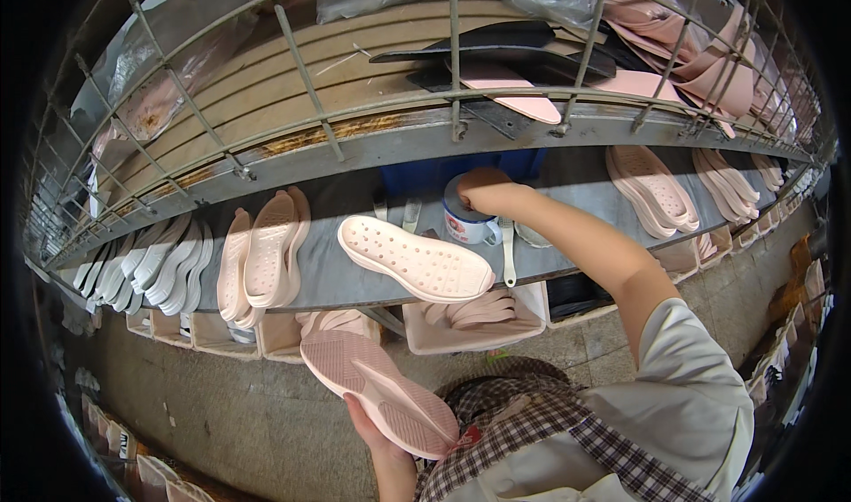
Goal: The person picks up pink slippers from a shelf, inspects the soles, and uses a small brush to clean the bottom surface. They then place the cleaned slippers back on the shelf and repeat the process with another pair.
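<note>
My left hand (377, 431) grips a pink shoe sole (377, 382) in front of the bench, its ribbed tread turned up. The fingers under the sole are hidden. My right hand (486, 190) is closed over the mouth of a white enamel mug (467, 228) with a blue rim; its fingertips dip inside, out of sight. Just left of the mug, a pale pink sole (412, 259) lies with its dotted inner side up. A white-handled brush (509, 256) rests beside the mug, and another brush (411, 215) lies behind the sole.
Pink soles (273, 249) stand in a group at left, with white ones (177, 263) beyond; more pink soles (651, 192) are at right. A wire-fenced shelf (337, 154) overhangs the bench. A blue bin (401, 179) sits behind the mug. Fabric-lined bins (476, 339) hang under the front edge.
</note>
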### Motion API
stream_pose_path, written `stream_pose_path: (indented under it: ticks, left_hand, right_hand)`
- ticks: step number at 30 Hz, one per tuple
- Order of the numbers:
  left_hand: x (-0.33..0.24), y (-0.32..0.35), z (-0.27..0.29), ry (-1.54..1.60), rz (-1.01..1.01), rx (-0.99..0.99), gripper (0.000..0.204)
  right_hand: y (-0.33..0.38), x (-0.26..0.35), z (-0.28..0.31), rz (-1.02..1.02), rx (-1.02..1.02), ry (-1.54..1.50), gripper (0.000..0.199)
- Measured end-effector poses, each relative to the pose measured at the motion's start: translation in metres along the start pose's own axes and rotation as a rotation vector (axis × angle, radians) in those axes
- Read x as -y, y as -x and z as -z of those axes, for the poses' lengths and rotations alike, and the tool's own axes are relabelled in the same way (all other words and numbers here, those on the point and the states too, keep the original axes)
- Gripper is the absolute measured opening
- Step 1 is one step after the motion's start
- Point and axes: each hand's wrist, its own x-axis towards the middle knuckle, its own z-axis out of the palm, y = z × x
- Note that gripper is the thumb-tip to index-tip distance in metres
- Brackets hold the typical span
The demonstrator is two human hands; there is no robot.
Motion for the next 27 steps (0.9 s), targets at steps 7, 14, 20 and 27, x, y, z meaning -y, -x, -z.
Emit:
stream_pose_path:
  ticks: [7,14,20,27]
  left_hand:
    - [0.002,0.015,-0.016,-0.241,-0.118,0.074,0.069]
    - [0.0,0.016,-0.018,0.06,0.091,0.209,0.071]
    - [0.001,0.034,-0.029,-0.049,0.159,0.243,0.076]
    - [-0.003,0.05,-0.035,-0.146,0.003,0.33,0.08]
  right_hand:
    - [0.009,-0.02,0.006,0.083,-0.222,-0.256,0.026]
    - [0.04,0.008,0.048,0.011,-0.456,0.116,0.017]
    - [0.137,0.127,0.046,0.312,0.023,-1.315,0.023]
    - [0.182,0.208,0.019,0.693,-0.066,-1.092,0.014]
